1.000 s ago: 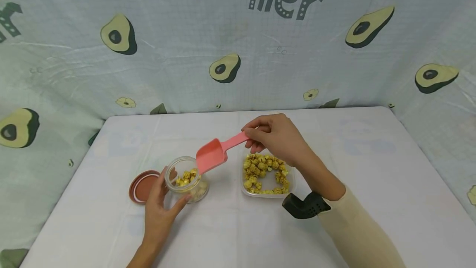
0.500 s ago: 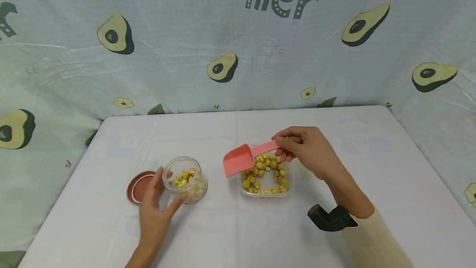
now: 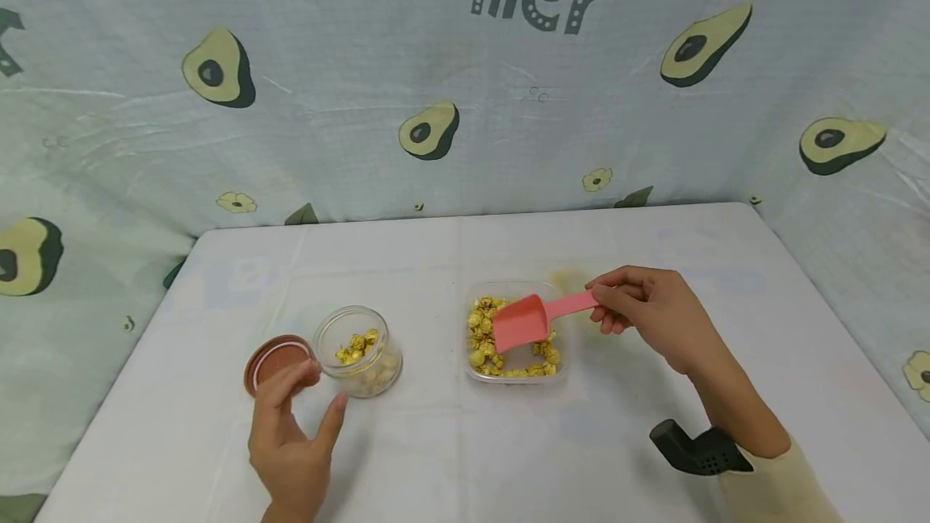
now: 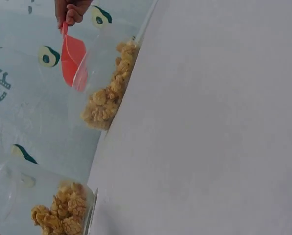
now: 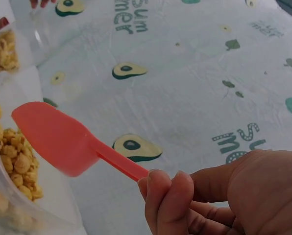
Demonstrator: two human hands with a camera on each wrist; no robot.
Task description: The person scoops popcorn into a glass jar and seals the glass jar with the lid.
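Note:
My right hand [image 3: 647,313] pinches the handle end of a pink scoop [image 3: 523,321]. The scoop's bowl, with nothing on it, overlaps the clear square container [image 3: 472,370] in the head view. Yellow popcorn [image 5: 19,159] lines that container around a bare middle. Toward the left, a clear round jar [image 3: 385,361] stands upright with popcorn [image 4: 62,208] in its lower part. My left hand [image 3: 294,434] is in front of the jar, thumb and fingers spread apart, holding nothing. Its fingertips are near the jar's rim and over the edge of a reddish-brown lid [image 3: 272,357].
A white cloth covers the table [image 3: 436,458]. Behind it hangs a pale curtain [image 3: 327,127] printed with avocados, close to the table's back edge. A black device [image 3: 697,450] is strapped at my right wrist, above a cream sleeve [image 3: 781,487].
My right hand has carried the scoop rightward from the jar's mouth to over the square container. My left hand has let go of the jar and drawn back toward me.

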